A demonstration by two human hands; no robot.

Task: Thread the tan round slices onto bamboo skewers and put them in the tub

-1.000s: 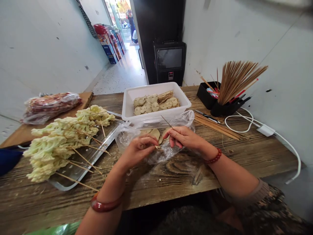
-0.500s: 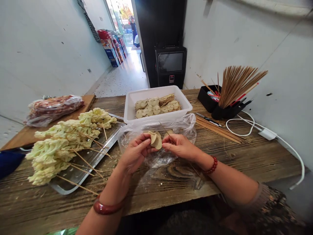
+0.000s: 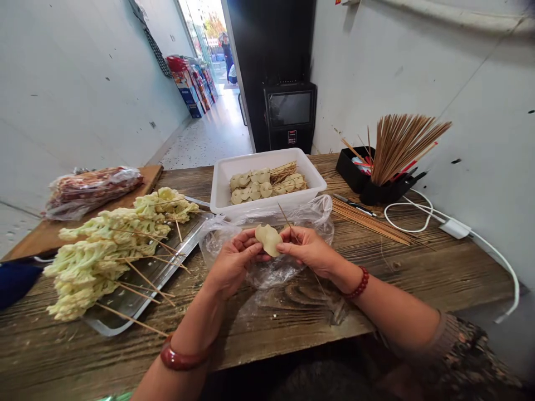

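Note:
Thin round beige slices (image 3: 268,239), overlapping one another, are pinched by my left hand (image 3: 234,257) at their left edge. The fingers of my right hand (image 3: 311,250) are closed around a bamboo skewer (image 3: 286,216), which slants up past the knuckles and down below the palm. The right thumb also presses on the slices' right edge. Under both hands lies a clear plastic bag (image 3: 273,274). Just beyond it, a white plastic tub (image 3: 267,209) contains skewered slices (image 3: 267,182) of the same kind. What the slices are exactly, I cannot tell.
Skewered cauliflower (image 3: 108,245) lies on a metal tray (image 3: 137,306) at left, near wrapped meat (image 3: 94,192) on a wooden board (image 3: 25,239). At right are loose skewers (image 3: 370,223), a black holder (image 3: 371,192) full of skewers, and a white cable (image 3: 499,253). People stand outside the doorway.
The slices have turned to face me more flatly. My right hand has come up to their right edge, and the skewer now stands higher above the fingers.

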